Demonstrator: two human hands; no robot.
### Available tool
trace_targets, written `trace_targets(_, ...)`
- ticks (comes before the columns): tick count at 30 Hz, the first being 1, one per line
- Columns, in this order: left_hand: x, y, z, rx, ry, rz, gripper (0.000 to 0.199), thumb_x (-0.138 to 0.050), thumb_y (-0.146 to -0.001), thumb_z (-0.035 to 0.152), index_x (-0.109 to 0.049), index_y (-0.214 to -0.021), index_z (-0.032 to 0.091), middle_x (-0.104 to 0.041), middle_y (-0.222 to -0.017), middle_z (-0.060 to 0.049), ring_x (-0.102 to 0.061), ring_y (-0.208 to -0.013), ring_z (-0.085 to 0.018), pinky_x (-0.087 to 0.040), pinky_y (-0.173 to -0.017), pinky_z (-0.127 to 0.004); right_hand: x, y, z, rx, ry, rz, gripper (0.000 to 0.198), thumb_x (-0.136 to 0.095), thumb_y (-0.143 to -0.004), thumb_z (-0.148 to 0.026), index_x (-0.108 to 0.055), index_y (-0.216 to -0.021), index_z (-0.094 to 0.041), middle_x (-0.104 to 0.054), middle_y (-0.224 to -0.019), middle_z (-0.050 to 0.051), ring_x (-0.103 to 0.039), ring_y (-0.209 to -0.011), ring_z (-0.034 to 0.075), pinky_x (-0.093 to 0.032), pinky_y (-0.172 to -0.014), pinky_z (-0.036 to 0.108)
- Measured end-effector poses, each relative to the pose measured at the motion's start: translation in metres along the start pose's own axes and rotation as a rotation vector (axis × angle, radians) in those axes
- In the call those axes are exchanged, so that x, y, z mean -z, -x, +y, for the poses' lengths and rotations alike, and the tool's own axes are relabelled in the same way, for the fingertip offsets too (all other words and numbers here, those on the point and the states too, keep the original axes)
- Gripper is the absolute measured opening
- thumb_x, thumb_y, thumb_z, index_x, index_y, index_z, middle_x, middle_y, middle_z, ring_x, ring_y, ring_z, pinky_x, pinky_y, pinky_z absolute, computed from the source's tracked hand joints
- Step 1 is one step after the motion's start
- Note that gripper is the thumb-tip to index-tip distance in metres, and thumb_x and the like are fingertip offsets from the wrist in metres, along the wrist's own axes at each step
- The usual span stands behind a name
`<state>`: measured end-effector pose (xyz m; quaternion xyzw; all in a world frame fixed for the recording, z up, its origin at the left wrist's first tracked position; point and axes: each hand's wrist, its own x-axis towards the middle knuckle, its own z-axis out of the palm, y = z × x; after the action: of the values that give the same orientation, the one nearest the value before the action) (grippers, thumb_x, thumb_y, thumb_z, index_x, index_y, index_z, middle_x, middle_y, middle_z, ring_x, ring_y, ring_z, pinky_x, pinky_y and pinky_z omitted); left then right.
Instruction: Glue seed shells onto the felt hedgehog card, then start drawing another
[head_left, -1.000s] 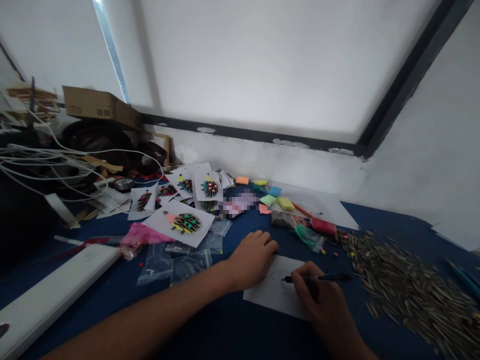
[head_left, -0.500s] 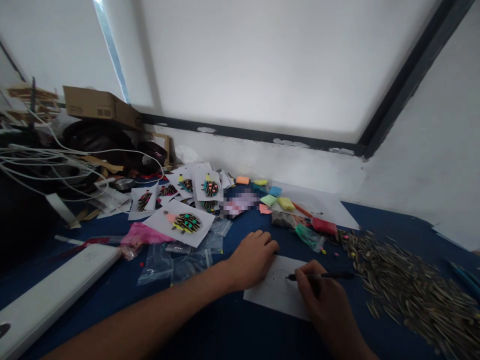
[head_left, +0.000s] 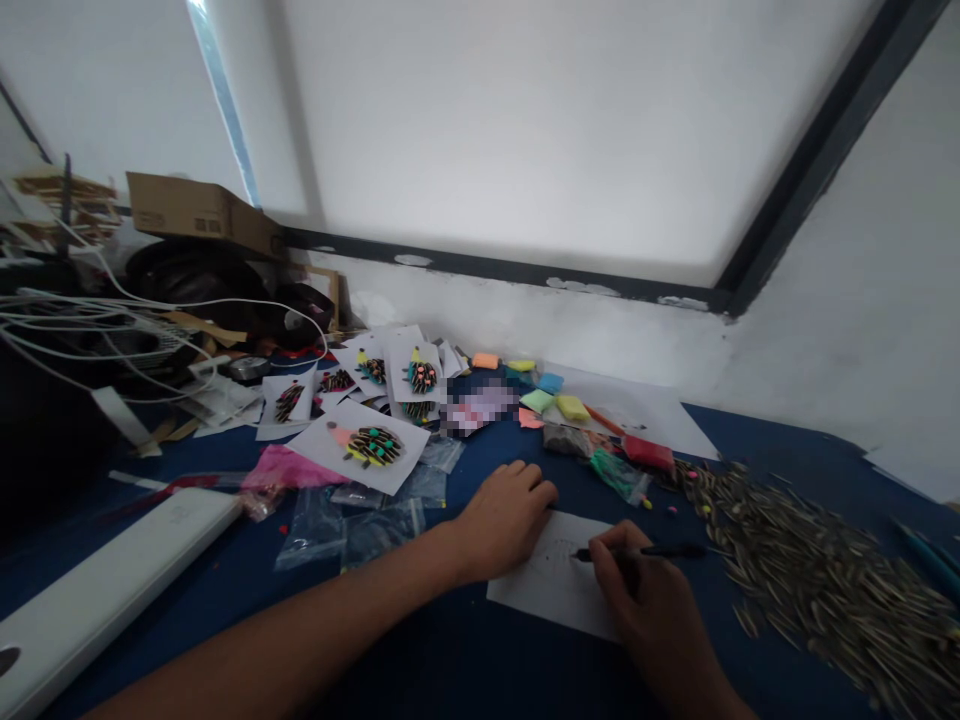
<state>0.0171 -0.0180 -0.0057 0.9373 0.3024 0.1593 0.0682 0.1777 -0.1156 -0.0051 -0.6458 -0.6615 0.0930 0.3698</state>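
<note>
A small white sheet of paper (head_left: 547,590) lies on the blue table in front of me, with faint dark pen lines in its upper part. My right hand (head_left: 649,590) grips a black pen (head_left: 664,551), its tip touching the sheet near those lines. My left hand (head_left: 510,515) rests palm down across the sheet's upper left edge, holding nothing; its fingers are slightly bent against the table. To the left lies a white card (head_left: 364,447) bearing a hedgehog made of striped seeds and coloured clay.
Striped sunflower seeds (head_left: 832,580) are heaped at the right. Packs of coloured clay (head_left: 572,407) lie beyond my hands. Clear plastic bags (head_left: 382,530) and a long white device (head_left: 120,600) are at the left. Tangled white cables (head_left: 97,310) and a cardboard box (head_left: 202,212) stand farther back.
The pen and my right hand have shifted very slightly over the sheet. My left hand stays in place.
</note>
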Motion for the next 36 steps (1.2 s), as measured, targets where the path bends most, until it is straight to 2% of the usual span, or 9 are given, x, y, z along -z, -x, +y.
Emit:
trace_targets(14, 0.0030, 0.0002, 0.0013, 0.000, -0.004, -0.009, 0.017, -0.042, -0.094, 0.022, -0.057, -0.101, 0.017, -0.057, -0.100, -0.007, -0.048, -0.092, -0.021, -0.040, -0.079, -0.036, 0.0000, 0.0011, 0.0022, -0.035, -0.015, -0.026, 0.035, -0.040, -0.089, -0.044, -0.051, -0.064, -0.022, -0.056, -0.052, -0.001, -0.056, -0.044, 0.015, -0.038, -0.043, 0.024)
trace_targets(20, 0.0011, 0.0001, 0.0002, 0.007, 0.002, -0.010, 0.016, -0.043, -0.094, 0.022, -0.056, -0.101, 0.018, -0.056, -0.100, -0.006, -0.048, -0.092, -0.021, -0.040, -0.079, -0.035, 0.0049, -0.0053, -0.0002, -0.108, -0.044, 0.046, 0.035, -0.042, -0.084, -0.044, -0.052, -0.060, -0.021, -0.053, -0.048, -0.001, -0.052, -0.040, 0.014, -0.036, -0.040, 0.024)
trace_targets(28, 0.0003, 0.0004, 0.0004, 0.009, -0.009, 0.001, 0.016, -0.043, -0.093, 0.022, -0.057, -0.101, 0.018, -0.056, -0.100, -0.006, -0.048, -0.091, -0.021, -0.040, -0.079, -0.035, 0.0042, -0.0034, 0.0005, -0.084, -0.026, 0.041, 0.034, -0.042, -0.085, -0.044, -0.049, -0.061, -0.022, -0.050, -0.045, -0.003, -0.052, -0.039, 0.014, -0.036, -0.041, 0.024)
trace_targets(36, 0.0009, 0.0000, 0.0003, 0.002, 0.001, -0.008, 0.017, -0.043, -0.093, 0.021, -0.057, -0.101, 0.018, -0.056, -0.100, -0.006, -0.048, -0.092, -0.021, -0.040, -0.079, -0.036, 0.0013, -0.0016, 0.0059, -0.063, -0.004, 0.010, 0.041, -0.041, -0.088, -0.045, -0.047, -0.055, -0.022, -0.057, -0.052, 0.001, -0.054, -0.041, 0.013, -0.036, -0.041, 0.024)
